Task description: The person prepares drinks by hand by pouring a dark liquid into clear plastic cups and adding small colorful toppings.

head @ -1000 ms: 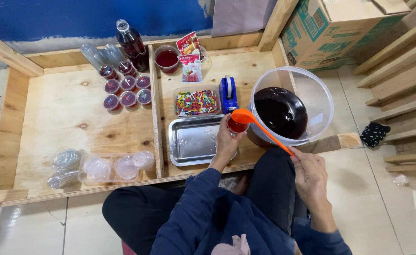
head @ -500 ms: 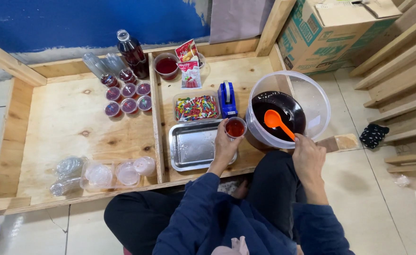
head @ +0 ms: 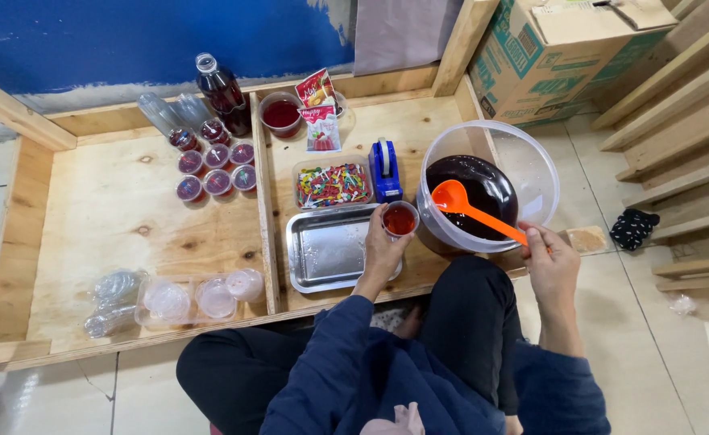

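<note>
My left hand [head: 383, 250] holds a small clear cup [head: 400, 219] filled with dark red liquid, just above the right edge of a steel tray [head: 326, 250]. My right hand [head: 549, 262] grips the handle of an orange ladle [head: 471, 209]. The ladle's bowl hangs over the dark liquid in a large clear bucket [head: 532, 165]. The cup sits close to the bucket's left rim.
Several filled small cups [head: 213, 161] stand at the back left by a dark bottle [head: 221, 89]. Empty cups and lids [head: 197, 298] lie at the front left. A box of coloured spoons [head: 334, 184], a blue tape dispenser [head: 384, 167], sachets [head: 318, 109] and a cardboard box [head: 564, 48] are nearby.
The ladle left the cup and swung back over the bucket. My left hand lowered the filled cup a little towards the tray.
</note>
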